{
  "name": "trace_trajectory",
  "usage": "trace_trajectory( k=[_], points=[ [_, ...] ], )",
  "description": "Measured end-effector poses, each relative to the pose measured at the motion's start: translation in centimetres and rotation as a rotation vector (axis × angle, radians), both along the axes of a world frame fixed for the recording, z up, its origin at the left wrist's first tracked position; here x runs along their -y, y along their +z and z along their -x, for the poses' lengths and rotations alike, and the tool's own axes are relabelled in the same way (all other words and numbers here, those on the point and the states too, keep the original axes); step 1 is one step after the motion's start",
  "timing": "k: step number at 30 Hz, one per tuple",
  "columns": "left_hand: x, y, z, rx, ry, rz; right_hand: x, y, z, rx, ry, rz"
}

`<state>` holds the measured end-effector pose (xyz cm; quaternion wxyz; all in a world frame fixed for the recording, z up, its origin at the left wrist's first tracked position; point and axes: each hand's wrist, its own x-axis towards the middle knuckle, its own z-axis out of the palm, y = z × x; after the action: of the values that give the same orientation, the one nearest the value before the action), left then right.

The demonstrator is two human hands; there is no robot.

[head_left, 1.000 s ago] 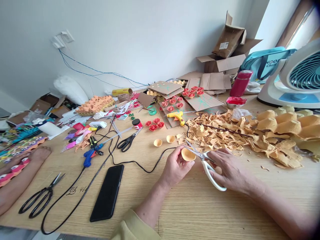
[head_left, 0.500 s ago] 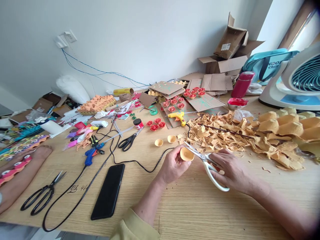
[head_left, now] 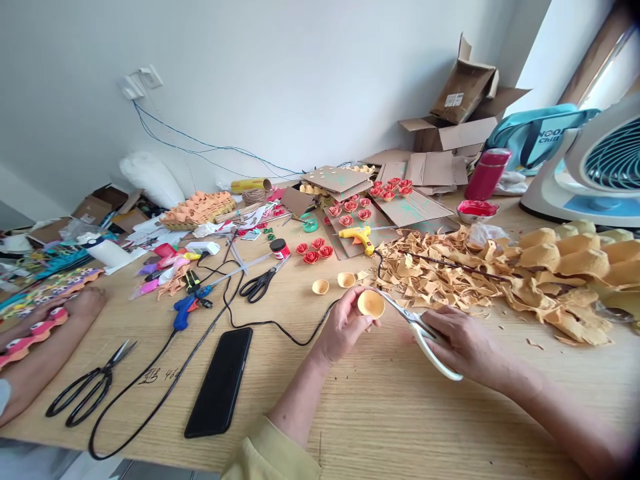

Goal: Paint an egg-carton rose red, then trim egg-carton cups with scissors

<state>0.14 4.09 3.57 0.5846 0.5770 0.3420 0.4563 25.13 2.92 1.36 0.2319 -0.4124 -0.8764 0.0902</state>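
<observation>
Between the thumb and fingers of my left hand (head_left: 345, 328) is a small yellow egg-carton cup (head_left: 371, 305), its hollow side facing me. My right hand (head_left: 463, 343) grips white-handled scissors (head_left: 435, 357), whose blades lie along the cup's right rim. Whether the blades touch the rim I cannot tell. Two more cut cups, one on the left (head_left: 321, 287) and one on the right (head_left: 346, 279), sit on the table just beyond my left hand. Past the blades spreads a heap of yellow carton scraps (head_left: 440, 267).
A yellow glue gun (head_left: 357, 237) lies beside red paper-pulp roses (head_left: 314, 251). Black scissors (head_left: 257, 285), a blue glue gun (head_left: 185, 310), its cord and a phone (head_left: 220, 383) lie to the left. Another person's arm (head_left: 60, 353) rests at far left. A fan (head_left: 590, 167) stands right.
The cup has turned slightly in my left hand, opening more toward me. The scissor blades have moved from above its rim to its right side, and their handles look closer together.
</observation>
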Motion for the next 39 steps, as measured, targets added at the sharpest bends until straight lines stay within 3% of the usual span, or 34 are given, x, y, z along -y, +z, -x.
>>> trace_trajectory(
  k=[5,11,24,39],
  points=[
    [-0.3,-0.3,-0.3,0.098,0.014,0.078,-0.3,-0.1,0.0,-0.052,-0.062,0.114],
    [0.0,0.1,-0.7,0.083,0.053,0.114,-0.5,-0.2,-0.1,-0.058,-0.131,0.126],
    [-0.2,-0.1,-0.7,0.089,0.062,0.097,-0.3,0.1,0.3,-0.025,-0.084,0.149],
    [0.1,0.7,-0.6,0.046,0.117,0.085,0.1,2.0,0.7,-0.048,-0.025,0.148]
  ],
)
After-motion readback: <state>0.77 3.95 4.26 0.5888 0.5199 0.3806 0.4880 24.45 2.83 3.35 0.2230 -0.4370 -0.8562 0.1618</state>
